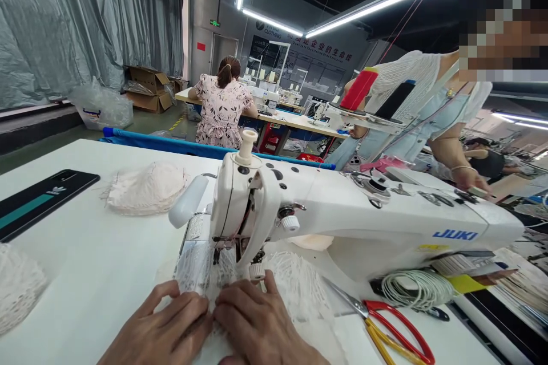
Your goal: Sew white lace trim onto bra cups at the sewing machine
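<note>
White lace fabric (pixel 295 279) lies on the bed of a white sewing machine (pixel 334 199) and runs under its needle area. My left hand (pixel 166 322) has its bent fingers pressed together on the lace, left of the presser foot. Close beside it, my right hand (pixel 257 319) grips the lace just in front of the foot, thumb near the small white knob. Both sets of fingertips are partly hidden by the hands themselves. Behind the machine head sits a pale cup-shaped fabric piece (pixel 145 188); another lace piece (pixel 19 285) rests at the left edge.
Scissors with red and yellow handles (pixel 398 325) lie right of my hands. A coil of pale cord (pixel 419 288) is beneath the machine arm. A black phone (pixel 47 199) lies at left. One person (pixel 225 102) sits ahead; another (pixel 428 102) stands behind the machine.
</note>
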Motion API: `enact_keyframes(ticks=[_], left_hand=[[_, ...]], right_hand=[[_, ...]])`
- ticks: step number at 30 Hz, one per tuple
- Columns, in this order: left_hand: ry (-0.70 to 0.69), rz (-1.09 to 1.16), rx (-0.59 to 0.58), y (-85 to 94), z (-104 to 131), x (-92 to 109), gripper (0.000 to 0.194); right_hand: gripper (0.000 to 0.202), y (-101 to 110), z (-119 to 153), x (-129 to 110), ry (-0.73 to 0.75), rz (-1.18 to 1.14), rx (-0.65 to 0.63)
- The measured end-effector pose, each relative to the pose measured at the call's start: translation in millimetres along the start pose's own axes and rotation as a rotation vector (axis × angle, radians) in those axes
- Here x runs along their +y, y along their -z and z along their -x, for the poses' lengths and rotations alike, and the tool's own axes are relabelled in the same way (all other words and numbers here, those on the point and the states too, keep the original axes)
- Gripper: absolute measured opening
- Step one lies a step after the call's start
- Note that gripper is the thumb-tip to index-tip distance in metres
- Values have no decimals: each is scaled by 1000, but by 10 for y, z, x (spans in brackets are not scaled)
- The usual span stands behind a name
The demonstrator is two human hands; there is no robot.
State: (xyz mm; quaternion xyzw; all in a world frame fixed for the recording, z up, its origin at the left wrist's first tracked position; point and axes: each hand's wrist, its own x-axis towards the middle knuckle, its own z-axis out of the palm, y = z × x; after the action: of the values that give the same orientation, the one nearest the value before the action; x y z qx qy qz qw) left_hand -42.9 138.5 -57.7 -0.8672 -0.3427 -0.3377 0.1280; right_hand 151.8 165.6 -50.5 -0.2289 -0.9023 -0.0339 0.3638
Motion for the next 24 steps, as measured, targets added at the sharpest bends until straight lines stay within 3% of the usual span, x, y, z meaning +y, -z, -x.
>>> enact_keyframes(ticks=[7,10,18,24], left_hand=[[6,29,-74,-123,-92,-251,24],[22,1,-39,-191,-140,-308,22],[24,10,-25,-156,-232,-317,27],[-65,-69,85,-177,-163,-262,33]], right_hand=[[63,-14,-92,190,-40,153,-60],[64,22,-105,233,-41,188,-102],[63,30,-114,252,-31,223,-61],[51,55,-102,235,-11,175,-65]])
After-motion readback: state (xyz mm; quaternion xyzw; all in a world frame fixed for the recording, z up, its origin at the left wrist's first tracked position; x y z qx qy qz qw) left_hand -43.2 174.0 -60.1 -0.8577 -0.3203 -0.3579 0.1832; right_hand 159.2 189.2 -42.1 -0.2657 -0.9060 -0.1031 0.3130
